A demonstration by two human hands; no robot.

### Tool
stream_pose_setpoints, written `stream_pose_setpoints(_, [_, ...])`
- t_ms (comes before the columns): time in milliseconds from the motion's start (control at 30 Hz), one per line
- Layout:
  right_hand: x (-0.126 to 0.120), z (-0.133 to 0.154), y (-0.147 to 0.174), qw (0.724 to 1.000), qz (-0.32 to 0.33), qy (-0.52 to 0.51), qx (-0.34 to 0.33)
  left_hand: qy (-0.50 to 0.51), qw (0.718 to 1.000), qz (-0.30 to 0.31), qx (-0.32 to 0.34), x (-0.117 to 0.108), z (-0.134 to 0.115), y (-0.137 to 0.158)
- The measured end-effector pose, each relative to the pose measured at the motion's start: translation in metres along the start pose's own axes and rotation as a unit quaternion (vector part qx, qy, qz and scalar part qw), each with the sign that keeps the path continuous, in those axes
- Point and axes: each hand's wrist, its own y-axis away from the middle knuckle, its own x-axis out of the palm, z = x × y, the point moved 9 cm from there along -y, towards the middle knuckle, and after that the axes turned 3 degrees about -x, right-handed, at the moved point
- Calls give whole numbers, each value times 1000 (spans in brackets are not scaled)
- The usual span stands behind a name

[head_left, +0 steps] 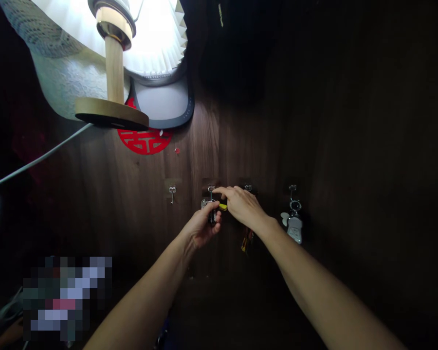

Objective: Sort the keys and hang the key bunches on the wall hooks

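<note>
My left hand (203, 226) is closed around a bunch of keys (212, 214) just below a small metal hook (210, 188) on the dark wood panel. A yellow piece (223, 207) sticks out beside the left thumb. Over to the right, my right hand (244, 204) reaches across with its index finger stretched to the hook. Its other fingers are bent and partly hidden, and I see nothing held in them. Whether the keys hang on the hook or only rest in my left hand, I cannot tell.
A bare hook (173, 192) is at the left. Another hook (248, 186) is behind my right hand, with yellow-red strands (245, 244) below. Farther right hang keys with a grey fob (295, 228). Above are a lit lamp (115, 73), a cap (164, 99) and red ornament (146, 141).
</note>
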Motion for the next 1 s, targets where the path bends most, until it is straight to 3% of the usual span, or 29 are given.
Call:
stream_pose_setpoints(267, [-5,5,0,999,28,32,1,-76,996,-29,-23,-13,-2,2])
stream_pose_setpoints(567, [-12,11,-1,998,51,40,7,-121,993,-2,7,10,-26,17])
stream_pose_setpoints(667, [-10,6,-3,999,46,-1,19,-155,988,-13,0,-12,3,22])
stream_pose_setpoints(767, [-12,-6,5,995,-35,-90,29,-212,976,-20,-46,-57,68,31])
stream_pose_setpoints(800, [-16,-14,11,986,-94,-131,39,-281,956,-38,-71,-78,91,35])
stream_pose_setpoints(867, [-26,-38,33,947,-237,-205,69,-446,887,-69,-97,-118,124,43])
stream_pose_setpoints(933, [-27,-67,63,891,-360,-250,120,-552,831,-31,-61,-134,136,48])
stream_pose_setpoints(1000, [-8,-98,88,842,-393,-288,230,-622,782,-28,-31,-143,129,53])
